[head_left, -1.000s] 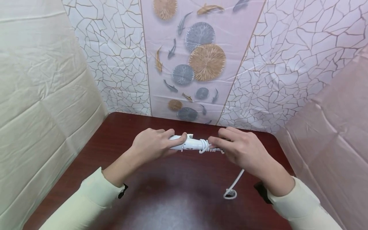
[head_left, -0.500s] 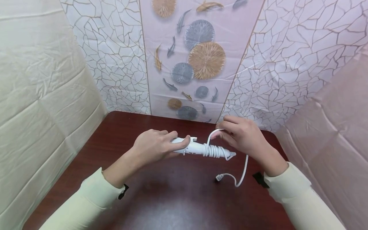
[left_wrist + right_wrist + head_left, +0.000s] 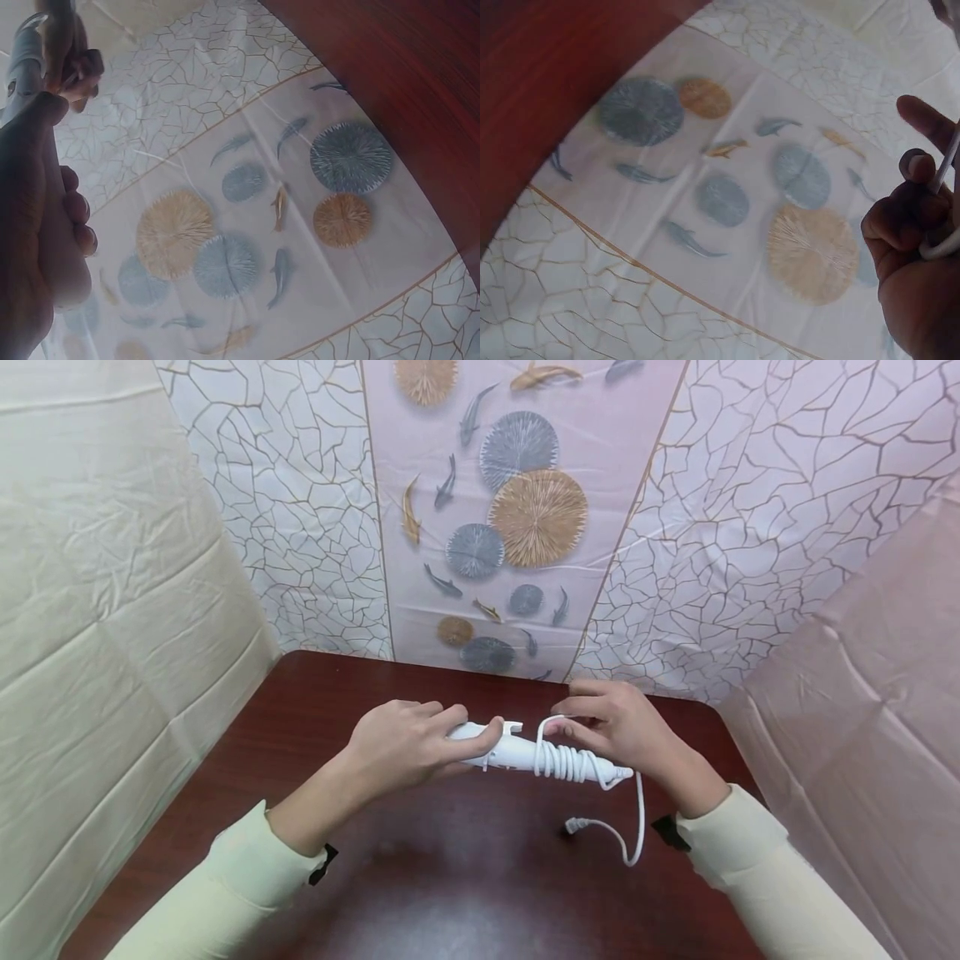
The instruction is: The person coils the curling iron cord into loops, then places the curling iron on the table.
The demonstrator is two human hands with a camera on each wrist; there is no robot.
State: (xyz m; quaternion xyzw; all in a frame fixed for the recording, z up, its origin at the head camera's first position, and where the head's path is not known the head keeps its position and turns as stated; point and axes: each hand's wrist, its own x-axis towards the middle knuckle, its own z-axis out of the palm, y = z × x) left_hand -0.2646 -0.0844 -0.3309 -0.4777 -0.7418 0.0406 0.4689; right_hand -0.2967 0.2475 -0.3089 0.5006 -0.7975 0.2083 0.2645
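A white, wand-shaped hair iron (image 3: pixel 517 752) is held crosswise in front of me, its right end tilted slightly down. My left hand (image 3: pixel 405 739) grips its left part, thumb along the top. White power cord (image 3: pixel 566 764) is coiled in several turns round the right part. From the coil, a loop rises to my right hand (image 3: pixel 626 727), which pinches it between thumb and fingers. The loose cord hangs below that hand, ending in a white plug (image 3: pixel 576 825) low over the table. In the right wrist view, the cord (image 3: pixel 949 157) crosses the curled fingers.
Below is a dark red-brown table (image 3: pixel 450 893) with a reflective surface. A patterned cloth (image 3: pixel 480 635) with fish and round motifs rises behind its far edge. Pale cloth walls (image 3: pixel 135 610) stand on the left and right.
My right hand has drawn back from the iron with a cord loop, rising and then lowering again. More of the coil shows, and the iron's right end has dipped. The left hand keeps its grip.
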